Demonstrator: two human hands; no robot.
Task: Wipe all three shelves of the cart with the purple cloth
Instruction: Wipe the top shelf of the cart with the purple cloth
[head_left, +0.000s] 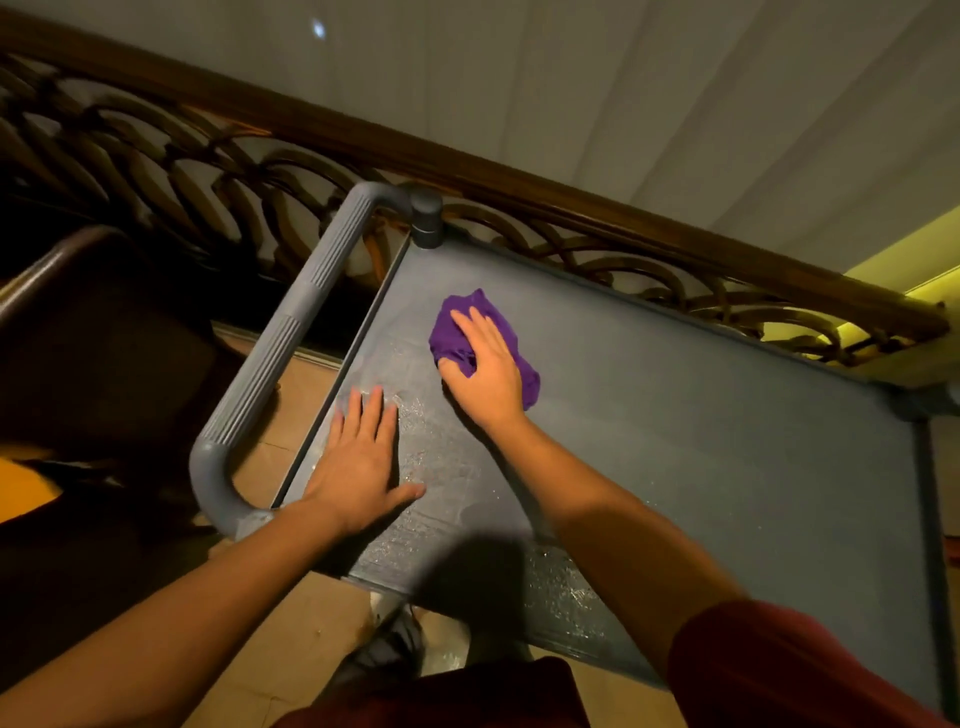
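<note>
Purple cloth (500, 328) near shelf's (727, 441) handle-side edge

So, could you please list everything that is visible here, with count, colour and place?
cart top shelf: one, grey-blue, centre, wet streaks near its front edge
cart handle: one, grey, ribbed, left end of the cart
purple cloth: one, bunched on the top shelf
railing: one, dark wood, behind the cart
chair: one, dark, left
left hand: flat on the shelf
right hand: pressing on the cloth
</note>
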